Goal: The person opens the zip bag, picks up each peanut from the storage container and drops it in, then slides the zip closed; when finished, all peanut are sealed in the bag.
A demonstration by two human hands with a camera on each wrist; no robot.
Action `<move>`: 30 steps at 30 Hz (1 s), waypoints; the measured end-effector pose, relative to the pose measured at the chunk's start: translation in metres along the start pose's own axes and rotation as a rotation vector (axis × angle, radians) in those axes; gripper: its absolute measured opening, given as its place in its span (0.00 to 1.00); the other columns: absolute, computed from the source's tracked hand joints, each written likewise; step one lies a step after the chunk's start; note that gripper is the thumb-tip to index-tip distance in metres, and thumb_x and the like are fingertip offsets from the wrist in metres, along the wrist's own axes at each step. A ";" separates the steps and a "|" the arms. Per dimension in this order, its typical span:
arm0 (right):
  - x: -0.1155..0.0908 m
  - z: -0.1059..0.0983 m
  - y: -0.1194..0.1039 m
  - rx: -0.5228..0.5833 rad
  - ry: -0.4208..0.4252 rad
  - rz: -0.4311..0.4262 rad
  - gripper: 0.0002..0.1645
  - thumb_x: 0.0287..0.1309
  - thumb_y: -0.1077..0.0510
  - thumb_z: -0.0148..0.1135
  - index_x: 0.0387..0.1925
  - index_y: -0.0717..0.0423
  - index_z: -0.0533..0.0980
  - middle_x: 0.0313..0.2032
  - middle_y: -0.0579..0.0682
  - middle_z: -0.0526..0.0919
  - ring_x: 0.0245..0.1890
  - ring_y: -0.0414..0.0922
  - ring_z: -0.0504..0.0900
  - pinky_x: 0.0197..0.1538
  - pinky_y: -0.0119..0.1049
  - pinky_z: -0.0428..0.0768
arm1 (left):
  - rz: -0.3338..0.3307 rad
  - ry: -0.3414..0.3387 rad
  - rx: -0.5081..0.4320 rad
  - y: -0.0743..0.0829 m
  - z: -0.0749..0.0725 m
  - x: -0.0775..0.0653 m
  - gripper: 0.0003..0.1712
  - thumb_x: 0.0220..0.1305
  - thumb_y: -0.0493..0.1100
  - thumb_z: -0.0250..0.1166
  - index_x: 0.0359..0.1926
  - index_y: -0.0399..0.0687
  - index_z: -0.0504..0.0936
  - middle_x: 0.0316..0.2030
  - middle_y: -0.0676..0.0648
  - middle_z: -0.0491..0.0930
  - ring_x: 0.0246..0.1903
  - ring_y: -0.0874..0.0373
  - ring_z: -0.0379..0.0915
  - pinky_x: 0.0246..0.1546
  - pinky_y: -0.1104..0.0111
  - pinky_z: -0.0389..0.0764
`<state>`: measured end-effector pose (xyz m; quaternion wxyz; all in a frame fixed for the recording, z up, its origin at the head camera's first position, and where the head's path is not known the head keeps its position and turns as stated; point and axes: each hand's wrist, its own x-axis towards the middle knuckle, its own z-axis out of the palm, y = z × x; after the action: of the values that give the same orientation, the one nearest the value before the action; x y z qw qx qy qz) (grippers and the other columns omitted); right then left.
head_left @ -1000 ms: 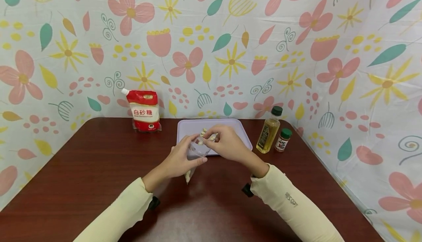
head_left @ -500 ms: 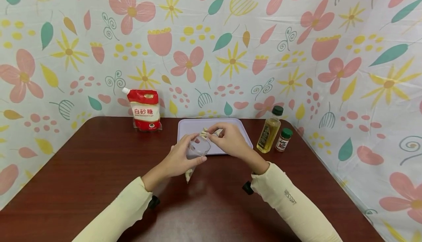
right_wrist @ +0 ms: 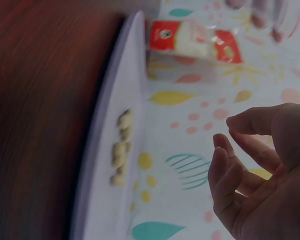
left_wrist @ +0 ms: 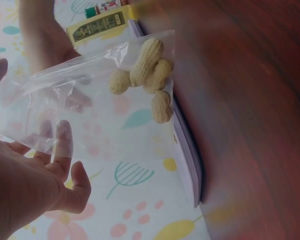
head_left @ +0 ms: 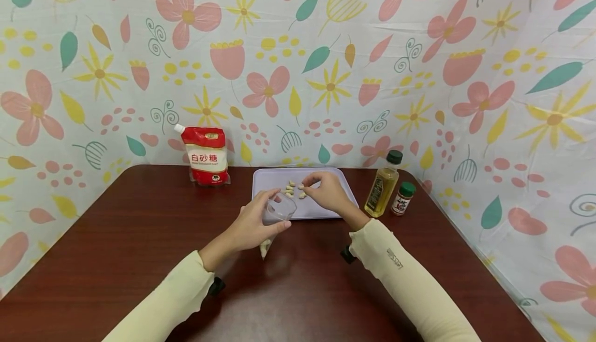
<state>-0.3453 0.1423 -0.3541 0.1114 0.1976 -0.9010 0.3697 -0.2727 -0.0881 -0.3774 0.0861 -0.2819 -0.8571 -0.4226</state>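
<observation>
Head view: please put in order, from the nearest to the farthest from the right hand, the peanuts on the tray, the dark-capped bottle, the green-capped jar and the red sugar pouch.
From the right hand:
1. Peanuts, on the tray, by the fingertips
2. Dark-capped bottle, right of the tray
3. Green-capped jar, just right of the bottle
4. Red sugar pouch, far left
</observation>
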 end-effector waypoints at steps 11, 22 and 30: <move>0.023 0.011 0.036 -0.109 -0.114 0.075 0.09 0.57 0.68 0.65 0.40 0.65 0.84 0.38 0.55 0.87 0.42 0.52 0.84 0.44 0.46 0.80 | -0.014 -0.004 0.004 -0.002 -0.001 0.000 0.44 0.60 0.54 0.71 0.71 0.46 0.63 0.57 0.49 0.73 0.56 0.54 0.70 0.54 0.43 0.60; 0.040 0.022 0.058 -0.195 -0.220 0.061 0.11 0.59 0.65 0.66 0.44 0.63 0.84 0.43 0.57 0.86 0.48 0.54 0.82 0.51 0.48 0.78 | -0.014 -0.016 -0.011 -0.002 -0.001 -0.001 0.44 0.60 0.55 0.71 0.72 0.46 0.63 0.57 0.49 0.73 0.60 0.48 0.69 0.55 0.40 0.59; 0.046 0.032 0.070 -0.243 -0.258 0.086 0.11 0.58 0.66 0.66 0.43 0.61 0.85 0.42 0.54 0.87 0.48 0.51 0.82 0.53 0.45 0.77 | 0.012 0.012 0.001 -0.004 -0.003 -0.002 0.43 0.60 0.53 0.72 0.71 0.46 0.64 0.57 0.49 0.73 0.59 0.51 0.69 0.55 0.42 0.60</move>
<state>-0.4185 0.1526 -0.4039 0.0020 0.1895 -0.9535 0.2343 -0.2732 -0.0936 -0.3791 0.0940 -0.2843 -0.8550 -0.4235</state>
